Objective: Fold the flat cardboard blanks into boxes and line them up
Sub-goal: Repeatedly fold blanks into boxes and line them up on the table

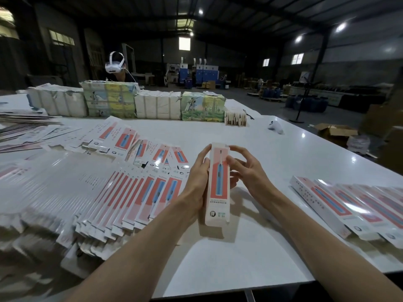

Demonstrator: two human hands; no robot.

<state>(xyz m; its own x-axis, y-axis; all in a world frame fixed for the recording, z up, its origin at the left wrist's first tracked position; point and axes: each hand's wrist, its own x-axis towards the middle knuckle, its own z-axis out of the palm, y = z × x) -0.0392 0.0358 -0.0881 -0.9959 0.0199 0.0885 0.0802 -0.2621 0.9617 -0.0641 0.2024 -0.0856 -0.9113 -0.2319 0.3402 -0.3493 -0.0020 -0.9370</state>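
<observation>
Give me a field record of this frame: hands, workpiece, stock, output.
workpiece: box, folded, printed face toward camera
left hand: grips the box's left edge
right hand: holds its upper right edge
stock: blanks fanned flat, left on the table
output: finished boxes in a row, right
far edge: bundled stacks

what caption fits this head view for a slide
Left hand and right hand grip a toothbrush box at the white table between flat blanks and folded boxes

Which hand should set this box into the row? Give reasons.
Right. The right hand grips the box, and the row of finished boxes lies on its side; the left hand, also holding the box, is by the flat blanks.
</observation>
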